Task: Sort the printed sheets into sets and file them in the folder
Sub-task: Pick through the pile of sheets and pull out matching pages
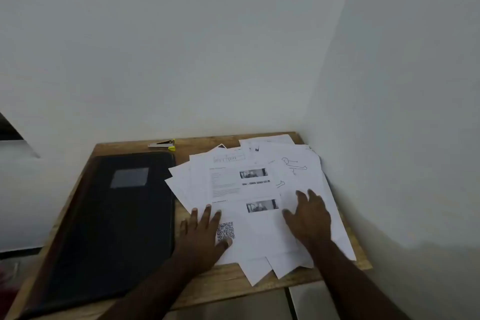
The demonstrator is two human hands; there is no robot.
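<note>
A loose, fanned pile of printed sheets (249, 189) covers the right half of a small wooden table (124, 147). The top sheet carries text, two grey photos and a QR code. My left hand (201, 235) lies flat with spread fingers on the pile's near left edge, beside the QR code. My right hand (309, 218) rests flat with straight fingers on the sheets at the right. A closed black folder (114, 221) with a grey label window lies on the left half of the table, its edge next to the pile.
A small stapler (162, 144) with yellow trim sits at the table's back edge, behind the folder. White walls close in behind and at the right of the table. Tiled floor shows below the front edge.
</note>
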